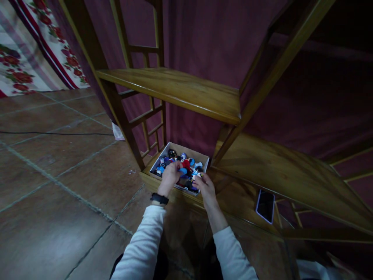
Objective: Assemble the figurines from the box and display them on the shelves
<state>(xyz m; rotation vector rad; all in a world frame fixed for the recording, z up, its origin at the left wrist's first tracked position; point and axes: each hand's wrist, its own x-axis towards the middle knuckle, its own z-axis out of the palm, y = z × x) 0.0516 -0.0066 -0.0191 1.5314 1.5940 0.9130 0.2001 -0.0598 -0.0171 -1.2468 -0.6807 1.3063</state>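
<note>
Crowding an open white box (192, 149), small figurines (183, 156) lie jumbled; the left hand (171, 173) pinches a blue piece (183, 171), the right hand (206, 186) (whether gripping, one cannot tell) curls by a white-and-blue figurine (196, 174).

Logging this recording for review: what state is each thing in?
Box: open-topped
Small figures: jumbled inside the box
Left hand: fingers at a blue piece, grip unclear
Right hand: fingers at a pale figure, grip unclear
Phone: lying down, screen dark
Wristband: worn on left wrist
Cable: lying nearly straight
</note>
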